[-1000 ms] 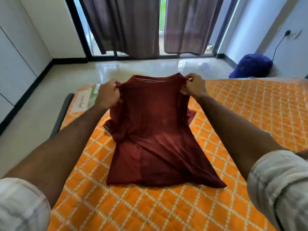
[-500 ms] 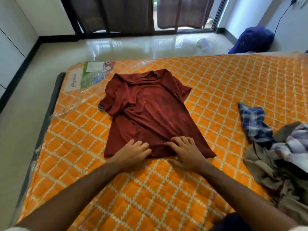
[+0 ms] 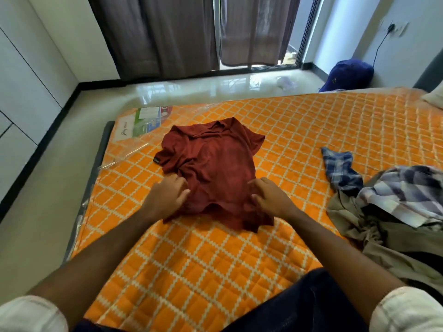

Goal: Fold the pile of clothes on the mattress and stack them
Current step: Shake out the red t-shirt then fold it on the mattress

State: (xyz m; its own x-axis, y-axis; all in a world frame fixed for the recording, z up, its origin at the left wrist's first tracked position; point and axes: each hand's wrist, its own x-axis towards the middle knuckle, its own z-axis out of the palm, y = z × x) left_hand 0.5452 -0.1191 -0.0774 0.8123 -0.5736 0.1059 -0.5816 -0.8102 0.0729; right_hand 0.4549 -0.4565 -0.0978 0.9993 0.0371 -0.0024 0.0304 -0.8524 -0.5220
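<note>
On orange quilted mattress (image 3: pixel 311 130): rust shirt (image 3: pixel 211 164); glossy floor (image 3: pixel 191 88) beyond.

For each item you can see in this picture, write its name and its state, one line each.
Red shirt: spread on the mattress, rumpled, hem bunched, not yet folded.
Left hand: gripping the shirt's lower left.
Right hand: gripping the shirt's lower right.
Pile of clothes: unfolded, heaped at right.
Curtains: drawn, with a gap between them.
Mattress: plastic-wrapped.

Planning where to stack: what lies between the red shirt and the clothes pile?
Head view: bare orange mattress separates red shirt from clothes pile.
</note>
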